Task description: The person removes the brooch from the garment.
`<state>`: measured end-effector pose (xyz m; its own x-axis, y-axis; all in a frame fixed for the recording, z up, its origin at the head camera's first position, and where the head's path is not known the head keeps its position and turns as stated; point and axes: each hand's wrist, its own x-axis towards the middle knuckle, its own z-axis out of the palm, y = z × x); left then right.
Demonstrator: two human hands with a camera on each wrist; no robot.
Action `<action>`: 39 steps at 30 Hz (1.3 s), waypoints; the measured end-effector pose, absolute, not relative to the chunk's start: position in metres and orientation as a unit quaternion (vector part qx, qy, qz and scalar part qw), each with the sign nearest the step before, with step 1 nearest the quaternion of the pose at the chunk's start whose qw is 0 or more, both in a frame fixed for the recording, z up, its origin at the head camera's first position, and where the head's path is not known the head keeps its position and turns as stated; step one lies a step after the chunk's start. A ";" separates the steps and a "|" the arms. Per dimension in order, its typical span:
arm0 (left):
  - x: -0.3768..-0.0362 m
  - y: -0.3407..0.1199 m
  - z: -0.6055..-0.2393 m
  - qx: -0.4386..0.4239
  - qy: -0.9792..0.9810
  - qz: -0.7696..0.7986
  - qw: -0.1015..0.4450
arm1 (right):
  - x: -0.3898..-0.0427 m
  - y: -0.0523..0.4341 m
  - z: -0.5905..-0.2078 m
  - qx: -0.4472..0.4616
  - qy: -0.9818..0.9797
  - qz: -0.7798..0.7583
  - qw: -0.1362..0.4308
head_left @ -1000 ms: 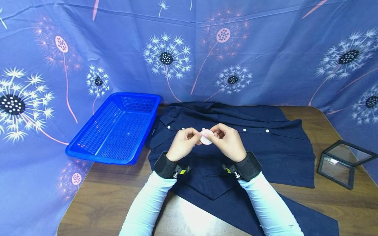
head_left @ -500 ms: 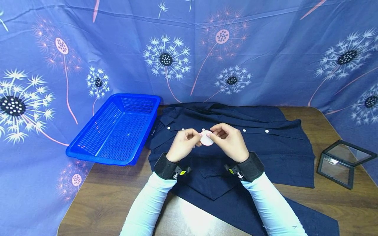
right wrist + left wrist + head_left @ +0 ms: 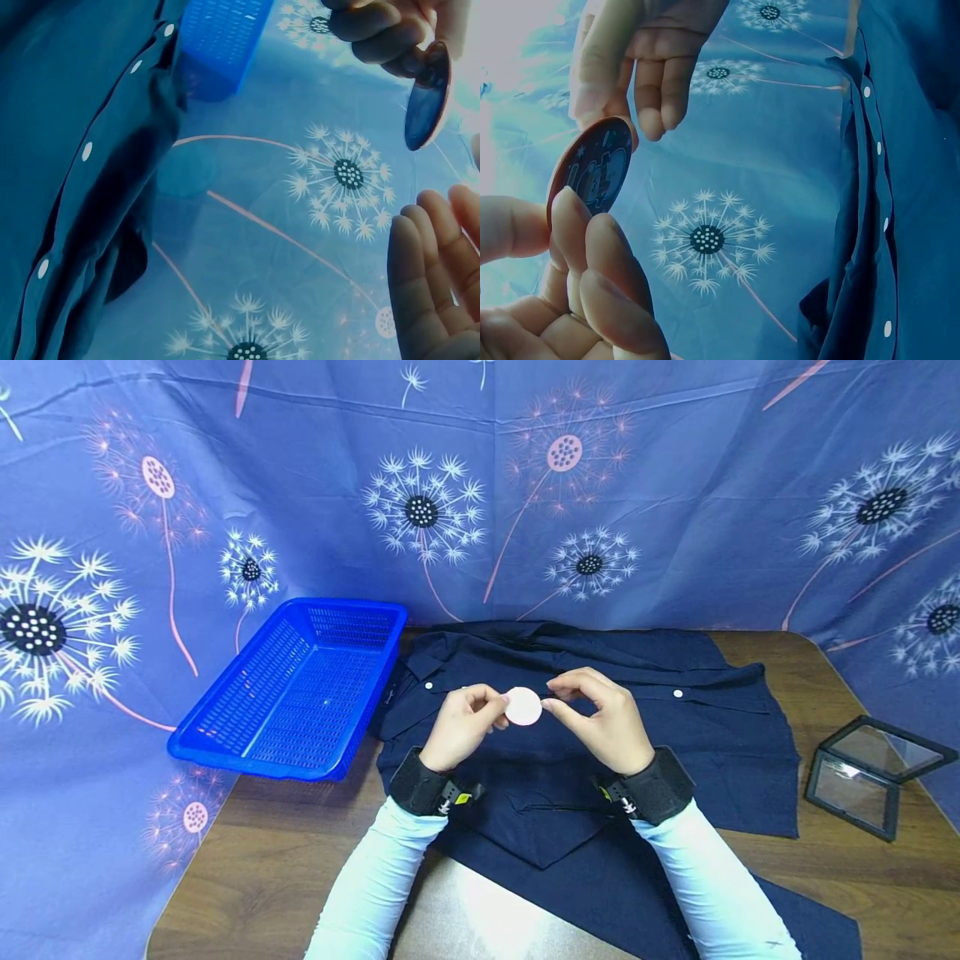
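A small round disc (image 3: 522, 706), white from above, is held over a dark navy button shirt (image 3: 712, 752) spread on the table. My left hand (image 3: 495, 712) pinches its left rim. My right hand (image 3: 551, 700) pinches the right rim with thumb and forefinger tips. In the left wrist view the disc (image 3: 592, 169) shows a printed face, with my left fingers (image 3: 607, 277) below it and the right hand (image 3: 645, 67) above. In the right wrist view the disc (image 3: 426, 101) stands edge-on under the left fingers (image 3: 382, 34). The other right fingers (image 3: 427, 285) hang relaxed, clear of it.
A blue plastic basket (image 3: 255, 766) lies tilted at the table's left edge beside the shirt collar. A small black-framed glass box (image 3: 870, 772) stands open at the right. Bare wooden table (image 3: 285, 860) shows at the front left. A blue dandelion-print cloth (image 3: 675, 485) hangs behind.
My right hand has slid a little to the right, from over the disc to its right rim. More of the white disc now shows. My left hand has hardly moved.
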<state>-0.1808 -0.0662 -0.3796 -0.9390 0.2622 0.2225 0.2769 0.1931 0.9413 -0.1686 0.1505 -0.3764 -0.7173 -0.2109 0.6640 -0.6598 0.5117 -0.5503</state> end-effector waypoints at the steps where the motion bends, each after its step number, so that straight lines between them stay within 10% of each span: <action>1: -0.181 -0.066 -0.380 -0.173 -0.772 -0.612 0.006 | -0.168 0.151 -0.377 0.270 -0.827 0.409 0.274; 39: -0.181 -0.060 -0.381 -0.147 -0.748 -0.646 -0.040 | -0.171 0.150 -0.395 0.397 -0.774 0.312 0.381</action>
<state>-0.1806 -0.0605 -0.3812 -0.9538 0.2713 0.1293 0.1676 0.1232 0.9781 -0.1707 0.1502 -0.3952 -0.3942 -0.3778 0.8378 -0.8533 0.4891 -0.1810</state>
